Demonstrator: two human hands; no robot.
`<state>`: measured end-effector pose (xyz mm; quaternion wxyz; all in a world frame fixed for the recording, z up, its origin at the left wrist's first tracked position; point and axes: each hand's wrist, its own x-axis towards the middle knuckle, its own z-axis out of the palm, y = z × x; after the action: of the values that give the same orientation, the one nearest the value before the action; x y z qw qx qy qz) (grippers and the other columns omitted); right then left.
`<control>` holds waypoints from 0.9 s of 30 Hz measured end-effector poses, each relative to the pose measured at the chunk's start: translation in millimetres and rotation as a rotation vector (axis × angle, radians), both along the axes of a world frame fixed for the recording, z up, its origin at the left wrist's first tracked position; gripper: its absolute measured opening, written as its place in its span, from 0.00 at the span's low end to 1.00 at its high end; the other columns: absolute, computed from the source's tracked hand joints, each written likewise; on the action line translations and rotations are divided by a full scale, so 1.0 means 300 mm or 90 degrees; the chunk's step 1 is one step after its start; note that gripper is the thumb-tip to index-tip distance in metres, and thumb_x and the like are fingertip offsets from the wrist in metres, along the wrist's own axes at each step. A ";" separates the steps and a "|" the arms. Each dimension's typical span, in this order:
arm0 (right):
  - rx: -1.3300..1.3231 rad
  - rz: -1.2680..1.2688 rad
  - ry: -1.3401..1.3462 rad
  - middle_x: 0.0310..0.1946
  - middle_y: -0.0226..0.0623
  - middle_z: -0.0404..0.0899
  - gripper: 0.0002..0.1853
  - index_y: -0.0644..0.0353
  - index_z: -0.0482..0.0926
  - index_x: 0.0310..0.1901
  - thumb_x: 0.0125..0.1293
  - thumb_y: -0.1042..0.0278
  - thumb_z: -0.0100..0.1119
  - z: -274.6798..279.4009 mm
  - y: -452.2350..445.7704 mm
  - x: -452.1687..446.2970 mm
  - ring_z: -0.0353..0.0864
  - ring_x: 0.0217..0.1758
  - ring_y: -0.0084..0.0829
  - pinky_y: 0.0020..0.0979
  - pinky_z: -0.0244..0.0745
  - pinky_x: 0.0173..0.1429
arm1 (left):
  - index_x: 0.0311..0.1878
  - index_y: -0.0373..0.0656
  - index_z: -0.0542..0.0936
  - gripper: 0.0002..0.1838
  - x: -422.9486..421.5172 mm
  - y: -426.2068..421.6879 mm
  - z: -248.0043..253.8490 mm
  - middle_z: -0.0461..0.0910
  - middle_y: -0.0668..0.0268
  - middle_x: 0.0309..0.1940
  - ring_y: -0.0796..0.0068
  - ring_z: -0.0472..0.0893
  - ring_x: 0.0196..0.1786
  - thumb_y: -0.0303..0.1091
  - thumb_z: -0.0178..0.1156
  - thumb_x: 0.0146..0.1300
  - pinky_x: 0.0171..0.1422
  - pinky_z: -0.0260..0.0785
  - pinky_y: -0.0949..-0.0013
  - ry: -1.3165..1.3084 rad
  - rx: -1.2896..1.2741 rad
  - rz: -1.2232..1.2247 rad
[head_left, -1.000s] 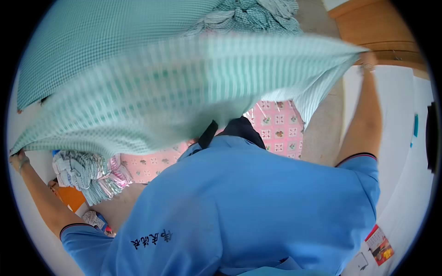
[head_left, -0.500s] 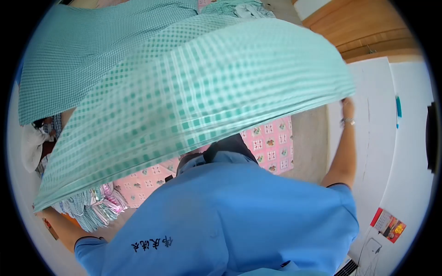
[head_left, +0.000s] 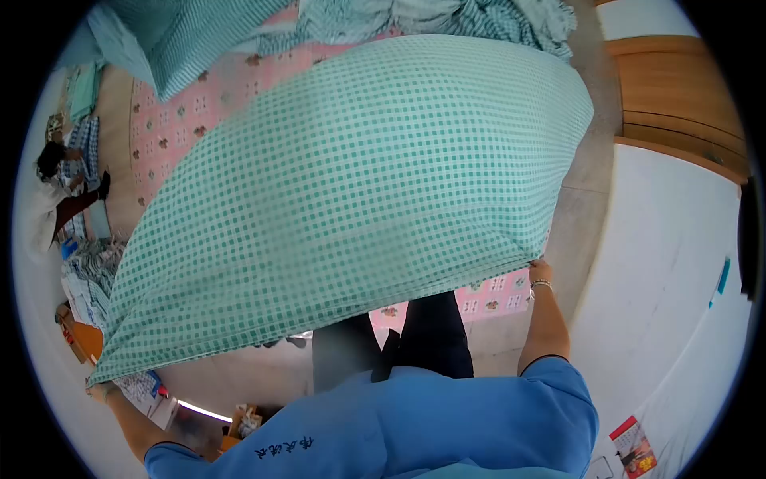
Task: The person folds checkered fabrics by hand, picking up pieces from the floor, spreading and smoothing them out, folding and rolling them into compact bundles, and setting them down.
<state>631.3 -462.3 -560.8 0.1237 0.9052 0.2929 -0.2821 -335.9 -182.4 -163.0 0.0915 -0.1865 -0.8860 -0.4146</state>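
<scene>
A large green-and-white checked sheet (head_left: 343,191) billows in front of me, its near edge stretched between my two hands. At the lower left, my left hand (head_left: 100,389) is closed on one corner of it. My right hand (head_left: 540,270) grips the other end of that edge, with a bracelet around the wrist. The middle of the cloth bulges up and away from me. Below its near edge show my dark trousers and part of a pink patterned floor covering (head_left: 495,297).
More green checked cloth (head_left: 351,20) lies heaped at the far side. Another person (head_left: 52,195) is at the left near checked fabric. A pile of cloth (head_left: 92,275) lies at the left, close to an orange box (head_left: 86,339). A wooden door (head_left: 678,104) and white wall stand right.
Both hands have come down, the right one clearly lower and inward. The sheet has swung lower and puffed out, uncovering more pink floor covering at the far left.
</scene>
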 end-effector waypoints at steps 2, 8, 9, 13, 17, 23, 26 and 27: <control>-0.004 0.063 0.017 0.35 0.42 0.76 0.11 0.57 0.79 0.34 0.47 0.69 0.55 0.002 0.018 0.058 0.75 0.39 0.39 0.35 0.69 0.44 | 0.54 0.39 0.61 0.20 -0.010 0.001 0.006 0.71 0.53 0.45 0.64 0.76 0.42 0.31 0.49 0.57 0.41 0.75 0.67 -0.011 0.011 -0.020; -0.198 0.099 0.094 0.32 0.42 0.77 0.12 0.54 0.79 0.35 0.48 0.68 0.51 0.158 0.184 0.167 0.76 0.37 0.41 0.36 0.70 0.44 | 0.50 0.37 0.63 0.18 0.100 0.157 0.073 0.71 0.53 0.44 0.65 0.76 0.40 0.32 0.50 0.57 0.39 0.75 0.67 0.246 -0.637 0.176; -0.204 0.100 0.090 0.32 0.42 0.77 0.12 0.54 0.79 0.35 0.48 0.68 0.51 0.151 0.172 0.158 0.76 0.37 0.41 0.36 0.70 0.44 | 0.50 0.37 0.63 0.18 -0.006 0.131 0.052 0.71 0.53 0.44 0.65 0.76 0.40 0.32 0.50 0.57 0.39 0.75 0.67 0.242 -0.644 0.174; -0.202 0.218 0.066 0.28 0.44 0.77 0.09 0.59 0.79 0.31 0.50 0.66 0.54 0.148 0.301 0.243 0.77 0.33 0.40 0.37 0.70 0.38 | 0.49 0.39 0.64 0.16 -0.058 0.166 0.010 0.70 0.52 0.44 0.61 0.76 0.40 0.29 0.48 0.57 0.39 0.76 0.67 0.161 -0.503 0.151; -0.190 0.303 0.099 0.30 0.46 0.77 0.13 0.61 0.78 0.31 0.54 0.62 0.47 0.022 0.581 0.321 0.76 0.35 0.42 0.37 0.69 0.41 | 0.49 0.36 0.64 0.14 -0.039 0.168 -0.040 0.70 0.52 0.43 0.61 0.76 0.40 0.28 0.45 0.59 0.39 0.77 0.68 0.188 -0.682 0.195; -0.020 0.456 0.146 0.35 0.50 0.74 0.12 0.62 0.75 0.32 0.55 0.66 0.42 -0.280 1.222 0.114 0.72 0.41 0.48 0.42 0.66 0.45 | 0.47 0.33 0.64 0.14 -0.289 -0.033 -0.082 0.69 0.51 0.41 0.62 0.76 0.38 0.26 0.47 0.58 0.37 0.77 0.67 0.122 -0.502 0.183; -0.075 0.429 0.153 0.38 0.53 0.73 0.13 0.57 0.67 0.45 0.59 0.68 0.38 -0.499 1.428 -0.069 0.72 0.42 0.52 0.45 0.66 0.45 | 0.46 0.32 0.65 0.15 -0.235 -0.082 -0.086 0.70 0.51 0.43 0.62 0.76 0.38 0.28 0.48 0.57 0.38 0.76 0.68 0.109 -0.430 0.205; -0.094 0.420 0.140 0.39 0.53 0.73 0.14 0.56 0.65 0.47 0.59 0.69 0.37 -0.545 1.492 -0.147 0.72 0.43 0.52 0.46 0.66 0.45 | 0.46 0.32 0.65 0.15 -0.223 -0.090 -0.096 0.70 0.52 0.43 0.62 0.76 0.38 0.30 0.48 0.57 0.38 0.75 0.68 0.136 -0.481 0.231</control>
<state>587.1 -14.6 -724.2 0.2412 0.7147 0.5596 -0.3433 -402.8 -209.5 -191.8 0.1792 -0.0901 -0.9795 -0.0166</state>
